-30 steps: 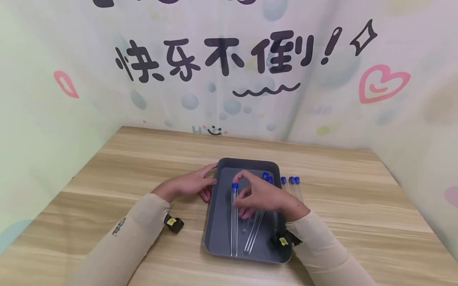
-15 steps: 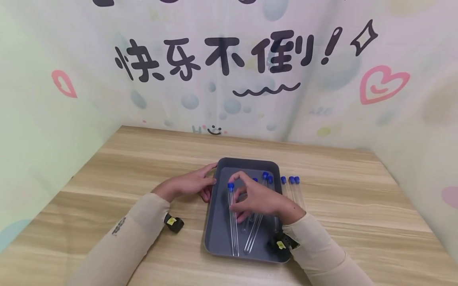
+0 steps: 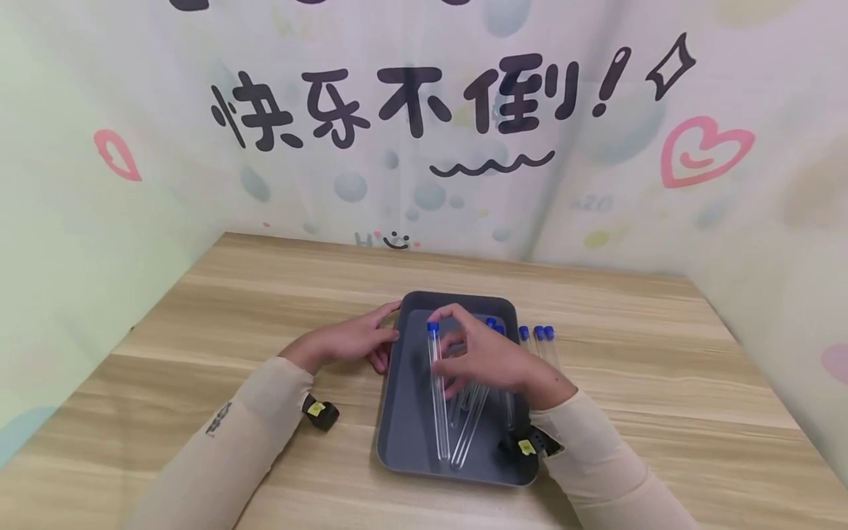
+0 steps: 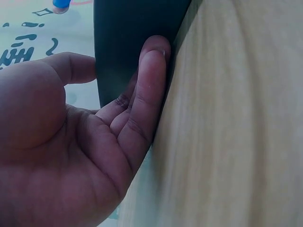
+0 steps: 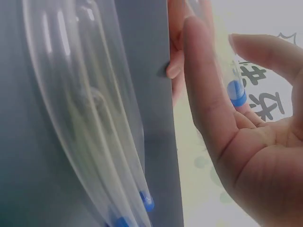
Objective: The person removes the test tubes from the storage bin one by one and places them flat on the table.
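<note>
My right hand pinches a clear test tube with a blue cap between thumb and fingers. The tube stands over the left part of the grey tray, capped end up and leaning slightly left. In the right wrist view its blue cap shows behind my fingers. Several more capped test tubes lie in the tray, partly hidden under that hand. My left hand rests against the tray's left side, thumb at the rim; in the left wrist view its fingers lie along the dark outer wall.
Right of the tray, a few blue-capped tubes lie on the wooden table, partly covered by my right forearm. A printed curtain hangs behind the table. A black wrist strap shows at my left cuff.
My right hand first tips the tube's capped end left, then raises the tube and brings it slightly right, its lower end moving up from the tray's front. My left hand stays put.
</note>
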Demonstrator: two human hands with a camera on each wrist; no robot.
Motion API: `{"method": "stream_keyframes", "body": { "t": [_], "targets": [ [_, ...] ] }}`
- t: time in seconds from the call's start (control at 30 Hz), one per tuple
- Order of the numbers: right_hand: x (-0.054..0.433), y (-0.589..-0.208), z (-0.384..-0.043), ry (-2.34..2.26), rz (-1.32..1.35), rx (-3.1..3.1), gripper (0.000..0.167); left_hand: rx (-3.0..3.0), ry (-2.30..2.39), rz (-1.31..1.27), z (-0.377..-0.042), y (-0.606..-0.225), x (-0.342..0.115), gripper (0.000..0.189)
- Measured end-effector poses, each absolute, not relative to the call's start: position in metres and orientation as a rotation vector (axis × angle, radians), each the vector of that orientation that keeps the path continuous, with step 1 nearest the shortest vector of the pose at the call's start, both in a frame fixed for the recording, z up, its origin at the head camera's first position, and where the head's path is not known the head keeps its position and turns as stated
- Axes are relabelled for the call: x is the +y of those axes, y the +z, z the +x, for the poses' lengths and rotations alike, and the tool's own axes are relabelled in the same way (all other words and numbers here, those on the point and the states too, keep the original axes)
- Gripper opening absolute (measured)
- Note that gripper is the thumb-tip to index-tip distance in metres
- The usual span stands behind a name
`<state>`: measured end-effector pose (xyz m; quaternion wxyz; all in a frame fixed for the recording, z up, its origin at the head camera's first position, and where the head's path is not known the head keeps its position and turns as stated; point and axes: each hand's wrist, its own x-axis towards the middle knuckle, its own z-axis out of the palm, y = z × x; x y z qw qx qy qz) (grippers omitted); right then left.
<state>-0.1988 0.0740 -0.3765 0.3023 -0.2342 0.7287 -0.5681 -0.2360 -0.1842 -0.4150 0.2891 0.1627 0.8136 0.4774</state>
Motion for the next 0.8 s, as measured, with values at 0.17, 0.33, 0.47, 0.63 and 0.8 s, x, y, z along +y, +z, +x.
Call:
{"method": "stream_keyframes", "body": {
  "t": [0.17, 0.33, 0.47, 0.63, 0.8],
  "targets": [
    [0.078, -0.373, -0.199, -1.545, -0.612, 1.951, 0.06, 2.173, 1.267, 0.433, -0.236, -0.414, -0.184, 0.062],
    [0.08, -0.371, -0.198, -1.564, -0.607, 1.996, 0.058, 2.175, 1.261, 0.439, -0.237, -0.413, -0.183, 0.063],
    [0.081, -0.369, -0.199, -1.593, -0.6, 2.01, 0.057, 2.173, 1.261, 0.438, -0.237, -0.414, -0.183, 0.063],
    [0.083, -0.364, -0.199, -1.63, -0.571, 2.017, 0.057, 2.176, 1.259, 0.429, -0.236, -0.414, -0.184, 0.064],
    [0.085, -0.358, -0.2, -1.643, -0.522, 2.053, 0.057, 2.179, 1.27, 0.413, -0.233, -0.413, -0.184, 0.064]
  ]
}}
